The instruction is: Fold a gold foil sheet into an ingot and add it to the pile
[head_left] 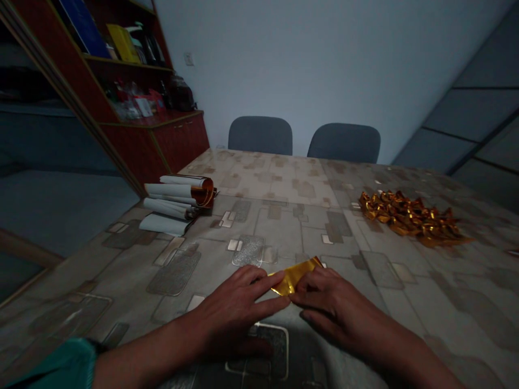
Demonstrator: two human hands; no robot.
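Observation:
Between my two hands, close to the table's near side, is a small piece of shiny gold foil paper (298,274), partly folded. My left hand (243,297) grips its left end, with the thumb and a finger on the foil. On the right end, the bent fingers of my right hand (330,297) pinch the same foil paper. My fingers cover both ends, so the full shape of the fold is hidden.
A stack of curled sheets (170,208), pale outside and gold inside, lies on the table's left. Several folded gold foil pieces (409,216) sit in rows at right. Two grey chairs (260,134) stand beyond the patterned tabletop (284,221). A red-brown cabinet (178,138) is at far left.

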